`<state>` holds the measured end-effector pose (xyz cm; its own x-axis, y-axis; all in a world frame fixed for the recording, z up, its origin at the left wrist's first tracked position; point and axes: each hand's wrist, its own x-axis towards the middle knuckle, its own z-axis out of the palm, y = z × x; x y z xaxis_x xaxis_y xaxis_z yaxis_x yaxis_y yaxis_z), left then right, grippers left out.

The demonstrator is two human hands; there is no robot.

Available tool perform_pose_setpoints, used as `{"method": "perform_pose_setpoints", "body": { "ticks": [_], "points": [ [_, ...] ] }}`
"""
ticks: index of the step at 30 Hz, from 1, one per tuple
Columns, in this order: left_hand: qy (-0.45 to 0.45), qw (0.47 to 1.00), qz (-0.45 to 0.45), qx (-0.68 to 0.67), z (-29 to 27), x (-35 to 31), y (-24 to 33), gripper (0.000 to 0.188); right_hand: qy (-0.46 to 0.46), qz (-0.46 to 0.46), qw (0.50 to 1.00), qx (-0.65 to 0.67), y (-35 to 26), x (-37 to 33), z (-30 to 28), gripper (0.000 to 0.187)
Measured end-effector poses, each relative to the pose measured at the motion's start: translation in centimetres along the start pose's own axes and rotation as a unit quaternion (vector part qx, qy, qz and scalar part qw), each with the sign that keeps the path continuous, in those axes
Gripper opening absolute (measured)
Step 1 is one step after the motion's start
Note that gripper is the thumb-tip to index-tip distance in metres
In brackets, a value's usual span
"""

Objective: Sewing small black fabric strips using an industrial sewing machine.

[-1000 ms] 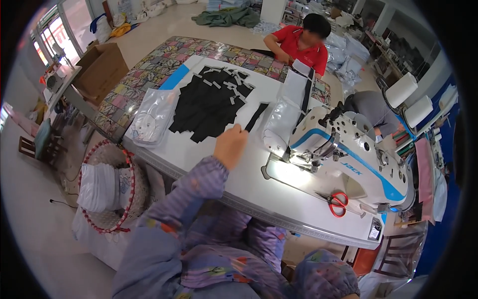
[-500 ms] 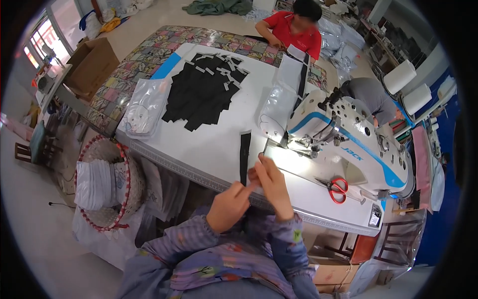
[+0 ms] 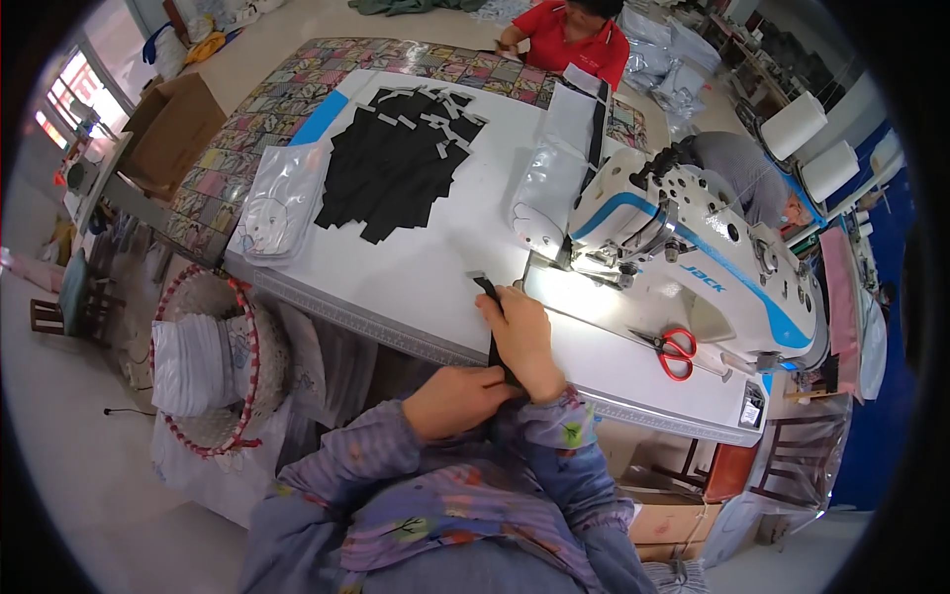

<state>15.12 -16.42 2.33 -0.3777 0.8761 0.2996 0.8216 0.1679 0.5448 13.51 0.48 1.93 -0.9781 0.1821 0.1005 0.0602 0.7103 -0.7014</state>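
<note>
A narrow black fabric strip (image 3: 493, 348) with a pale tip at its far end runs between my hands at the table's front edge. My right hand (image 3: 524, 342) grips it near the far end, thumb on the left side. Nearer to me, my left hand (image 3: 457, 401) is closed at the strip's lower end, its fingertips partly hidden beside my right wrist. Just right of my hands stands a white and blue sewing machine (image 3: 708, 262), its lamp lighting the bed. Under its needle area lies the near end of a clear plastic piece (image 3: 546, 203) with black edging.
A pile of black strips (image 3: 386, 173) with pale tips covers the table's middle, beside stacked clear plastic pieces (image 3: 282, 203). Red-handled scissors (image 3: 678, 354) lie right of my hands. A basket (image 3: 259, 366) of white pieces stands lower left. Across the table sits a person in red (image 3: 574, 49).
My right hand has moved forward along the black strip and closed on its upper part. My left hand has come slightly nearer to me. The strip now slants between both hands.
</note>
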Motion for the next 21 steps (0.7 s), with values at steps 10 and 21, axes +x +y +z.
{"method": "perform_pose_setpoints", "body": {
  "ticks": [10, 21],
  "points": [
    [0.294, 0.735, -0.338, 0.508, -14.7, -6.2, -19.4, 0.043, -0.089, 0.125, 0.862, 0.483, -1.3, -1.6, -4.0, 0.031],
    [0.316, 0.817, -0.426, 0.228, -16.4, -9.4, -20.8, 0.032, 0.044, 0.013, 0.972, 0.232, 0.0, -3.3, -3.3, 0.021]
  ]
}}
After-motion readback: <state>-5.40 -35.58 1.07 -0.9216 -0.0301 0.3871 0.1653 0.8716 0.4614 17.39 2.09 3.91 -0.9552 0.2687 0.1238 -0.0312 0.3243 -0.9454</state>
